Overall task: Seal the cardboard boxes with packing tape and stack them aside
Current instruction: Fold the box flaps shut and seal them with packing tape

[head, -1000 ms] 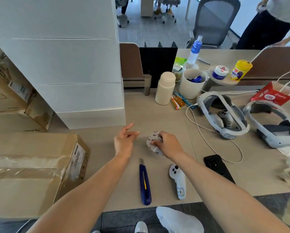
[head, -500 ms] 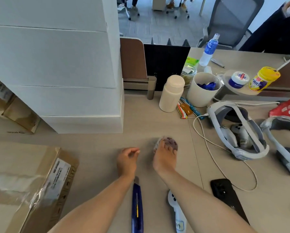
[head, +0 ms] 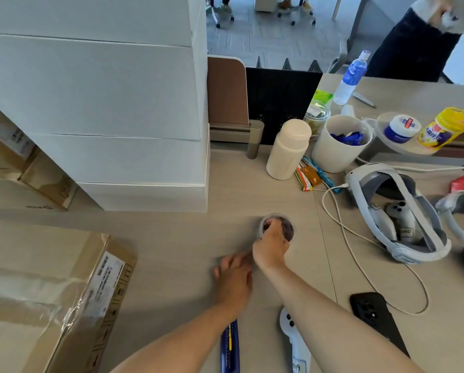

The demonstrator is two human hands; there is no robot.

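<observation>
A single wide-angle camera worn on the person's head looks forward and steeply down onto the table (head: 171, 238). Both forearms enter from the bottom edge, so the left hand (head: 234, 278) and right hand (head: 271, 251) lie close under the lens. The roll of tape (head: 288, 230) sits just below and right of the frame's centre. The taped cardboard box (head: 50, 292) is cut off by the lower left corner, and the stack of white boxes (head: 104, 103) rises at upper left. Beyond the black divider (head: 282, 103), the top of the frame reaches the office floor (head: 265, 41) and a standing person (head: 413, 44), both far off.
</observation>
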